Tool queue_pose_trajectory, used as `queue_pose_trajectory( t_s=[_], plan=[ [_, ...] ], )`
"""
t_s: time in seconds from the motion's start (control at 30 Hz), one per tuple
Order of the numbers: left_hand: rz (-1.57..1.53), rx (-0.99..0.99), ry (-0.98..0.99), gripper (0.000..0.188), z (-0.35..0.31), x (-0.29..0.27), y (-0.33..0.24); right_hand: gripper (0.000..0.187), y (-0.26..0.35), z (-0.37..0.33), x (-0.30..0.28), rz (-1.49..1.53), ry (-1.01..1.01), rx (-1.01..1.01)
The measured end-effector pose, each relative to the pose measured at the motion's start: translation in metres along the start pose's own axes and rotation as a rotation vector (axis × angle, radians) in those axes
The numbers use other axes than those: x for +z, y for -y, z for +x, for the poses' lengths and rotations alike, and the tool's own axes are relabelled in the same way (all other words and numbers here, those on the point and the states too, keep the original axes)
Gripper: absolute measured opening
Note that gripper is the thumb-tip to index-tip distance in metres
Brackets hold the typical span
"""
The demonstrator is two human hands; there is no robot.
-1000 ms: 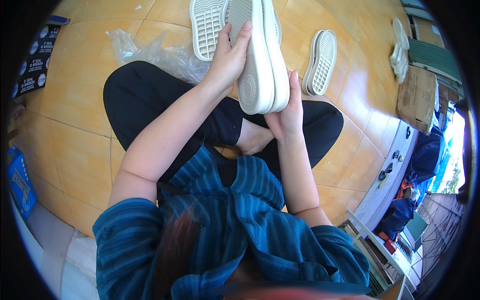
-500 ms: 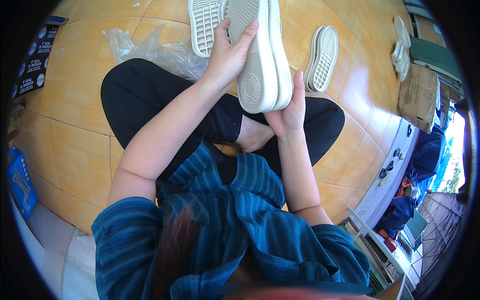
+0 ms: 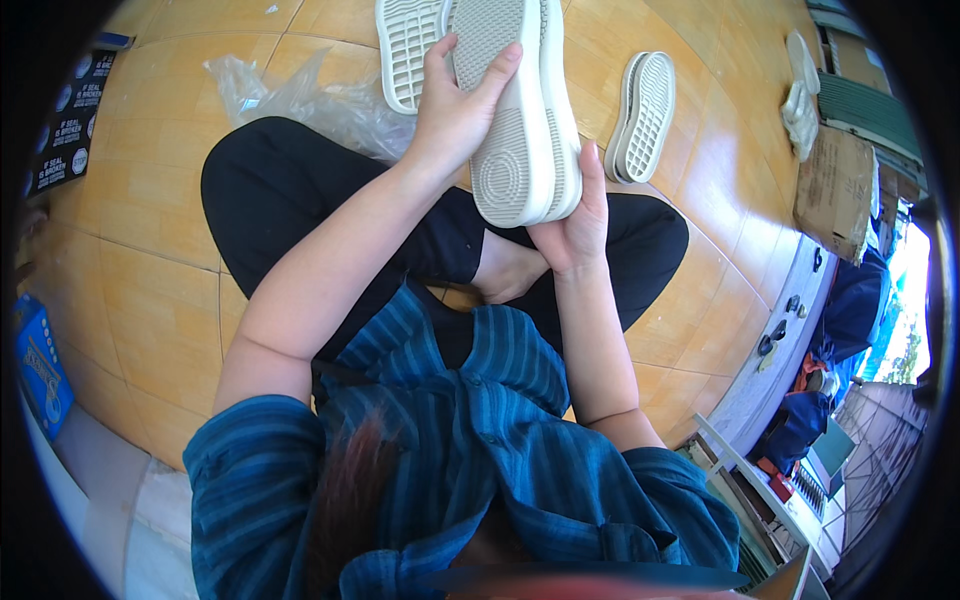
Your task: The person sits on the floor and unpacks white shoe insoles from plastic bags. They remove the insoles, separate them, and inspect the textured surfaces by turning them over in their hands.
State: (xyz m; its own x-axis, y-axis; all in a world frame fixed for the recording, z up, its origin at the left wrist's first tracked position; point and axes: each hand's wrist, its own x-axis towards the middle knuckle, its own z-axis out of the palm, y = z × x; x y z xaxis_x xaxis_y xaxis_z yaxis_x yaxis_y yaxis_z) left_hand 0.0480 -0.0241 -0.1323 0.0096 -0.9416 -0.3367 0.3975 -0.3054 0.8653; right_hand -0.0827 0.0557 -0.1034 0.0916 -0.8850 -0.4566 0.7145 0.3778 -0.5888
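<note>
- Held soles (image 3: 505,165): two pale shoe soles, layered against each other at 12 o'clock above the crossed legs (image 3: 290,190), the front one showing its patterned tread; their rounded ends lie close to level.
- Left hand (image 3: 458,105): clamped on the stack from its 9 o'clock side, the thumb flat across the tread.
- Right hand (image 3: 577,225): clamped about the rounded lower end, toward 5 o'clock of the stack, thumb along the edge; its other fingers are hidden behind the soles.
- Done, by appearance: the held soles are matched up as a pair, and a second pair of soles (image 3: 645,120) rests stacked on the tiled floor (image 3: 150,220), between 1 and 2 o'clock.
- Left over, by appearance: handling of the held pair seems unfinished, since both hands are on it. A grid-backed sole (image 3: 402,65) lies out of hand just before 12 o'clock, near a clear plastic bag (image 3: 315,105); the frame cuts it off, so its pairing is uncertain.
</note>
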Motion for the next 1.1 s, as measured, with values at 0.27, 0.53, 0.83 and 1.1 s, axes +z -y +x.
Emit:
queue_pose_trajectory(
  t_s=[0.27,0.53,0.83,1.1],
  plan=[
    [-0.117,-0.052,0.055,0.088,0.006,0.0,-0.004,0.053,0.024,-0.006,0.005,-0.006,-0.005,-0.179],
    [-0.24,-0.035,0.076,0.068,0.002,0.005,-0.004,0.069,0.053,-0.011,-0.003,0.029,0.111,-0.277],
    [0.125,0.268,0.093,0.07,0.015,0.012,0.022,0.069,0.069,-0.026,-0.013,0.173,0.184,-0.326],
    [0.838,0.133,0.223,0.072,0.049,0.01,0.101,0.067,0.067,-0.022,-0.017,0.146,0.141,-0.289]
  ],
)
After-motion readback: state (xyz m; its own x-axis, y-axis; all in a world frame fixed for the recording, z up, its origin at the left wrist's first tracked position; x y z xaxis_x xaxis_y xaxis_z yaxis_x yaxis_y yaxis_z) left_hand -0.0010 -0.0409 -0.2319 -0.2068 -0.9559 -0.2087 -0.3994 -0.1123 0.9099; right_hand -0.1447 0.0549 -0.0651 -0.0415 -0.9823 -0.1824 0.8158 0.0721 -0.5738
